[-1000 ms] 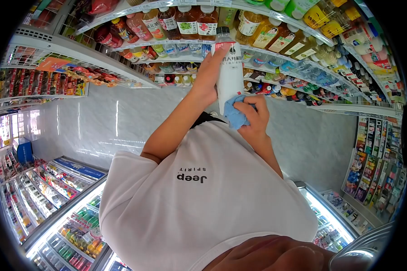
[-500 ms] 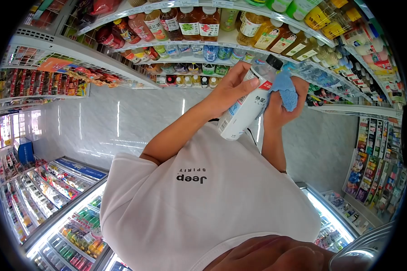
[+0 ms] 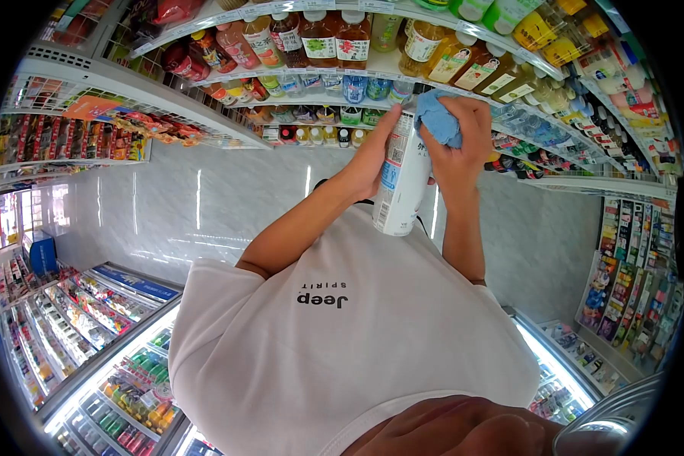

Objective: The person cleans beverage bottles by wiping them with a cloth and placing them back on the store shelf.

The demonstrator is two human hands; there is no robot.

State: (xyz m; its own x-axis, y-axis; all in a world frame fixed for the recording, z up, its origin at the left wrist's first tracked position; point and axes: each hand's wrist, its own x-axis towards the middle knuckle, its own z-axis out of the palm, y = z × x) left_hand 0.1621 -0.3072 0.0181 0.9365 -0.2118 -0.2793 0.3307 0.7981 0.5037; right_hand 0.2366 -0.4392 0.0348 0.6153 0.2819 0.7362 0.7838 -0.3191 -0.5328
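A white bottle [image 3: 404, 186] with a printed label stands slightly tilted in front of my chest. My left hand [image 3: 368, 162] is closed around its left side, thumb pointing up towards the neck. Bunched in my right hand [image 3: 463, 144] is a blue cloth [image 3: 438, 120], pressed against the upper right of the bottle. The cloth and fingers cover the bottle's cap and most of its neck.
Ahead, a curved-looking shelf [image 3: 391, 64] bears rows of bottled drinks close beyond my hands. Wire-fronted racks [image 3: 68, 144] with packets stand to the left. Lit coolers [image 3: 129, 387] are behind me, and grey floor [image 3: 228, 190] lies between.
The bottle has turned about its length and come more upright. My right hand has brought the cloth left, over the bottle's neck and cap. My left hand has shifted lower along its side.
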